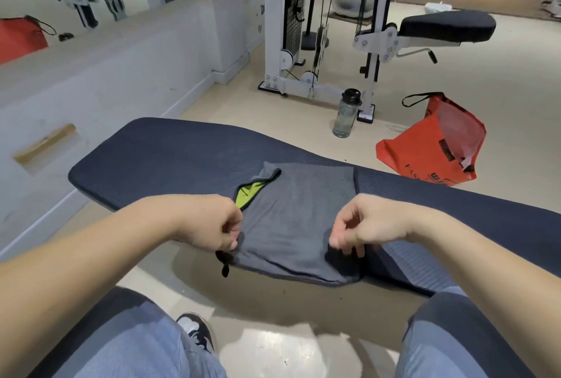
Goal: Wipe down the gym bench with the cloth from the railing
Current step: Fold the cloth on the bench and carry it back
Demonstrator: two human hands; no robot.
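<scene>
Down low, two knees [121,341] in blue-grey trousers, and a black-and-white shoe [197,330] on the floor between them. Just past them, both arms reach over the dark padded table [151,159]. The grey cloth [297,216] lies flat across its near edge, hanging slightly over, a lime-green underside peeking out at a fold on its left. The left hand [212,223] pinches the cloth's near left edge with curled fingers; the right hand [361,226] does the same at the near right corner. On the floor beyond the table, a clear bottle [346,113] stands upright and a red bag [434,147] slumps to its right, with a white cable machine [303,28] farther back.
</scene>
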